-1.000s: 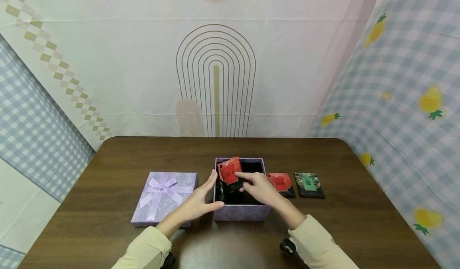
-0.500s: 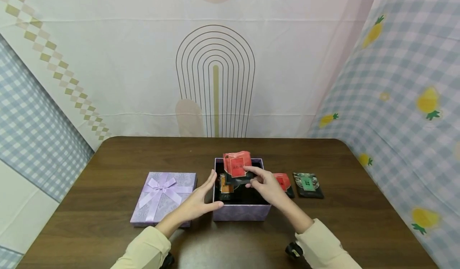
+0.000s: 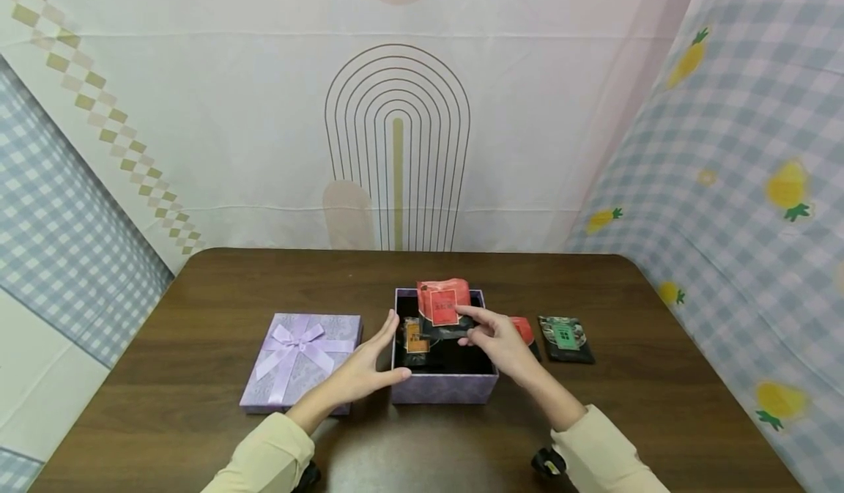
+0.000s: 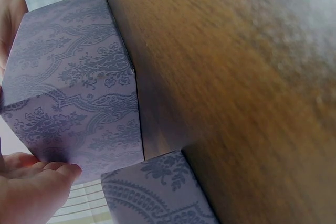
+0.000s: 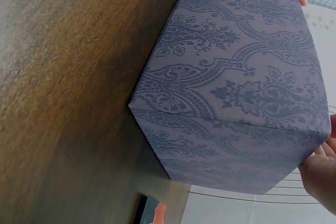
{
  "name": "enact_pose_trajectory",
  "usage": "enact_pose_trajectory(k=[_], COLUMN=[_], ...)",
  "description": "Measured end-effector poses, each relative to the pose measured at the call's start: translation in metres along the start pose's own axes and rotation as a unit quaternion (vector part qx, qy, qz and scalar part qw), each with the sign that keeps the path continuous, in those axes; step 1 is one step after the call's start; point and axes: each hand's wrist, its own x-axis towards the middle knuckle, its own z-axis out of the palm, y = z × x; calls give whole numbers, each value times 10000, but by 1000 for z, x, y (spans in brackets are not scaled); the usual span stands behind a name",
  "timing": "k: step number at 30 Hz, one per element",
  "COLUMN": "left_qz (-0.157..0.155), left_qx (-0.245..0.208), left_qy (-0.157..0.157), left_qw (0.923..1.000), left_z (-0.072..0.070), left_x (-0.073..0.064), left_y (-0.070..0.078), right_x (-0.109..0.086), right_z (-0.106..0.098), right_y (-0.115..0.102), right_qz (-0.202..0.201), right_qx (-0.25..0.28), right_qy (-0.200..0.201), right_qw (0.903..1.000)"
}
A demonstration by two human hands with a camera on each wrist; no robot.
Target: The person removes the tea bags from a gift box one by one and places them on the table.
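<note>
A purple patterned gift box [image 3: 445, 389] with a black inside stands uncovered at mid-table. Over its opening, my right hand [image 3: 497, 340] pinches a flat red-and-black sachet [image 3: 443, 306] by its right edge, thumb below and index finger across the front. Against the box's left side rests my left hand [image 3: 359, 376], fingers fairly straight and thumb at the near corner. The left wrist view shows its fingertips [image 4: 67, 170] touching the patterned wall. Inside the box, to the left, lies a dark sachet with an orange label [image 3: 415, 343]. In the right wrist view the box hides the held sachet.
The matching lid [image 3: 300, 365] with a lilac ribbon bow lies left of the box. To the right are another red-and-black sachet [image 3: 525, 330], partly behind the right hand, and a green-labelled sachet [image 3: 565, 339]. All stand on a brown wooden table [image 3: 231, 295].
My right hand has moved right with the red-and-black sachet, which has turned more upright. The orange-labelled sachet in the box has come into sight. My left hand has stayed put.
</note>
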Motion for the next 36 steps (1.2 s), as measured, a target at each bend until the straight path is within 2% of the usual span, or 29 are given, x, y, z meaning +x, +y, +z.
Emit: enact_pose_trajectory(k=[7, 14, 22, 29, 36], left_qz=[59, 34, 35, -20, -6], left_qx=[-1, -28, 61, 87, 63], left_qy=[44, 1, 36, 31, 50], left_qw=[10000, 10000, 10000, 10000, 10000], left_z=[0, 0, 1, 1, 1], left_x=[0, 1, 1, 0, 0], left_y=[0, 1, 0, 1, 1], right_x=[-5, -11, -16, -22, -27], right_z=[-4, -10, -18, -25, -32], right_y=[0, 2, 7, 14, 16], right_qz=[152, 75, -224, -114, -41], right_qx=[277, 392, 445, 605, 519], right_qy=[-38, -88, 77, 240, 441], right_qw=[9995, 9992, 9987, 9978, 9977])
